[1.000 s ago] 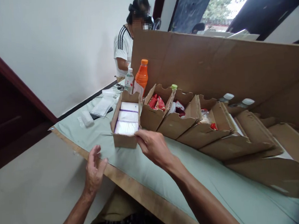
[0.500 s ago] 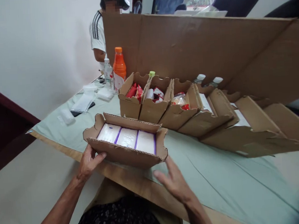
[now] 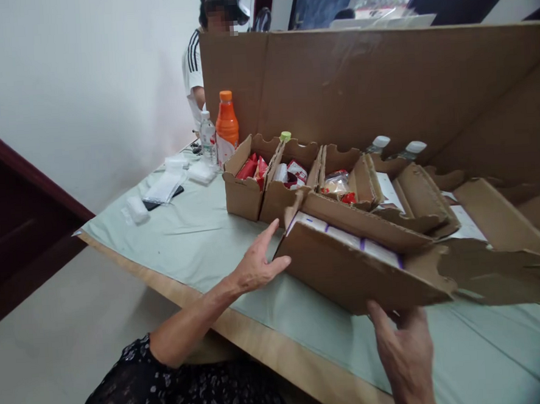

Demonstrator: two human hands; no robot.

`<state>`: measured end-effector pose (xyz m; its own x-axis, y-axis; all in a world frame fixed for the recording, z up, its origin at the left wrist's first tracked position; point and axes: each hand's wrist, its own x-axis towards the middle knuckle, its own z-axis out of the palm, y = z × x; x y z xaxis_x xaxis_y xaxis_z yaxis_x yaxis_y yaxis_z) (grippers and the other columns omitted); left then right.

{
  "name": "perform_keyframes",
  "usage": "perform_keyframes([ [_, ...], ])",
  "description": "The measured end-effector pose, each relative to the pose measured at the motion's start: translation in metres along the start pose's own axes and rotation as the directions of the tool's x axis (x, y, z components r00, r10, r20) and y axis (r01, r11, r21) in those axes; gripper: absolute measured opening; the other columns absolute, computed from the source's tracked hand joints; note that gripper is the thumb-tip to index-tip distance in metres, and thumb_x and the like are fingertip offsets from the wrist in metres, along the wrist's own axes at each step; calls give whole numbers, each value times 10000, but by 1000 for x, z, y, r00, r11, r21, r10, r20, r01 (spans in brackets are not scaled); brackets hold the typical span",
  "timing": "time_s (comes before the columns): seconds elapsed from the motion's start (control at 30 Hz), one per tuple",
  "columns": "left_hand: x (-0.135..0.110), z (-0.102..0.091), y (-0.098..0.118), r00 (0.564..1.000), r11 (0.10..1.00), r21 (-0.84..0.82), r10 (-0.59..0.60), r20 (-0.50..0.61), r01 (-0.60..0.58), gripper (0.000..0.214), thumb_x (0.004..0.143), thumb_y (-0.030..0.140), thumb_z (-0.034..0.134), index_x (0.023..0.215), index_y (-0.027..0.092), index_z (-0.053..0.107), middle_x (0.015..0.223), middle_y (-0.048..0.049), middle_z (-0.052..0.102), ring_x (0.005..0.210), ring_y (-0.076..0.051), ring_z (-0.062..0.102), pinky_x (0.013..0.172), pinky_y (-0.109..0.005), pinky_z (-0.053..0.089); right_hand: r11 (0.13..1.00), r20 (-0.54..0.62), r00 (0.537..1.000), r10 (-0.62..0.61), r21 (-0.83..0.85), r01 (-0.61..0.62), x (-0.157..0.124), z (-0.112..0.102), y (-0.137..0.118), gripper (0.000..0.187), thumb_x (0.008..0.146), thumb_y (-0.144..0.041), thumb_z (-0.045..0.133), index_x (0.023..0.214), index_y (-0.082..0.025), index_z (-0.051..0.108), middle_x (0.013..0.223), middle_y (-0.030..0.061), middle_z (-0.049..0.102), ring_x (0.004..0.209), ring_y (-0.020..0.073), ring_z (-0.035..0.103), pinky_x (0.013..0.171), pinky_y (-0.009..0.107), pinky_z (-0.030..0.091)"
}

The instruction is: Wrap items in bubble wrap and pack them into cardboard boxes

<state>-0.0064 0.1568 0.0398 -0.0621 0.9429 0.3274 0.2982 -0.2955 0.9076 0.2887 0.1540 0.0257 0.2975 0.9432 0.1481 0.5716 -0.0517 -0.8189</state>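
Note:
A cardboard box stands tilted before me, holding a row of white packs with purple edges. Beneath its lower right edge is my right hand, thumb against the front wall and the other fingers partly hidden under the box. My left hand is at the box's left end, its fingers stretched out and thumb apart. It holds nothing, and I cannot tell whether its fingertips touch the box. Behind, several similar boxes stand in a row, one with red packets, another with a clear-wrapped packet.
An orange drink bottle and a clear water bottle stand at the back left. Clear plastic bags lie on the green cloth. A tall cardboard panel rises behind the boxes. Another person is beyond it.
The box with the white packs has moved right and is tilted, close against the row. My right hand has gone under it. My left hand has come off its front wall and spread out.

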Motion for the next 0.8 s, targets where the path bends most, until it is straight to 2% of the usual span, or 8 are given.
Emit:
perform_keyframes([
  [0.1, -8, -44, -22, 994, 943, 333, 10, -107, 27, 639, 877, 316, 652, 1497, 226, 525, 1569, -130, 532, 1466, -305, 479, 1237, -515, 369, 990, 55, 997, 52, 125, -58, -16, 10, 22, 785, 734, -647, 671, 1338, -161, 547, 1229, 165, 662, 1065, 353, 672, 918, 506, 518],
  [0.17, -6, -92, -39, 966, 780, 595, -48, -253, 195, 479, 855, 299, 643, 1330, 241, 658, 1481, -111, 607, 1405, -302, 530, 1212, -496, 397, 988, 46, 997, 60, 140, -66, -27, 17, 34, 812, 749, -635, 676, 1404, -183, 514, 1287, 161, 644, 1130, 360, 652, 965, 515, 508],
  [0.3, 18, -190, -67, 862, 590, 663, -118, -494, 461, 420, 842, 245, 593, 1233, 119, 678, 1485, -222, 541, 1455, -403, 404, 1223, -589, 286, 995, 3, 998, 67, 71, -68, -32, 20, 46, 759, 774, -634, 654, 1370, -175, 548, 1214, 161, 665, 1087, 366, 657, 968, 535, 497],
  [0.4, 40, -240, -83, 781, 467, 650, -165, -603, 600, 484, 832, 238, 610, 1276, 47, 635, 1473, -286, 518, 1440, -455, 375, 1187, -647, 268, 995, -2, 996, 91, 27, -91, -27, 19, 47, 693, 772, -650, 642, 1268, -169, 594, 1092, 146, 685, 1010, 361, 666, 925, 534, 509],
  [0.5, 54, -266, -99, 730, 379, 632, -225, -645, 676, 457, 807, 241, 651, 1221, 47, 661, 1369, -302, 590, 1356, -479, 458, 1116, -663, 333, 995, -44, 994, 103, -9, -104, -25, 18, 47, 673, 761, -663, 638, 1218, -170, 614, 1035, 133, 688, 966, 352, 660, 890, 526, 514],
  [0.63, 65, -281, -108, 683, 322, 606, -256, -684, 727, 282, 813, 195, 612, 1052, 97, 724, 1231, -265, 678, 1243, -456, 581, 1043, -634, 415, 991, -23, 992, 120, -58, -121, -24, 16, 52, 679, 757, -651, 633, 1216, -151, 622, 1040, 134, 699, 970, 343, 658, 903, 517, 507],
  [0.73, 67, -286, -94, 677, 337, 598, -208, -706, 728, 293, 839, 186, 544, 1057, 103, 720, 1211, -239, 710, 1225, -414, 618, 1059, -607, 437, 988, -3, 991, 130, -84, -130, -22, 16, 57, 666, 757, -654, 621, 1192, -149, 640, 1046, 145, 715, 989, 356, 669, 930, 526, 498],
  [0.8, 58, -280, -75, 698, 378, 611, -155, -699, 695, 323, 854, 205, 500, 1081, 109, 708, 1252, -218, 713, 1254, -371, 622, 1101, -553, 444, 989, -25, 992, 125, -70, -127, -22, 19, 59, 640, 756, -654, 620, 1159, -158, 660, 1033, 143, 725, 985, 357, 675, 931, 529, 497],
])
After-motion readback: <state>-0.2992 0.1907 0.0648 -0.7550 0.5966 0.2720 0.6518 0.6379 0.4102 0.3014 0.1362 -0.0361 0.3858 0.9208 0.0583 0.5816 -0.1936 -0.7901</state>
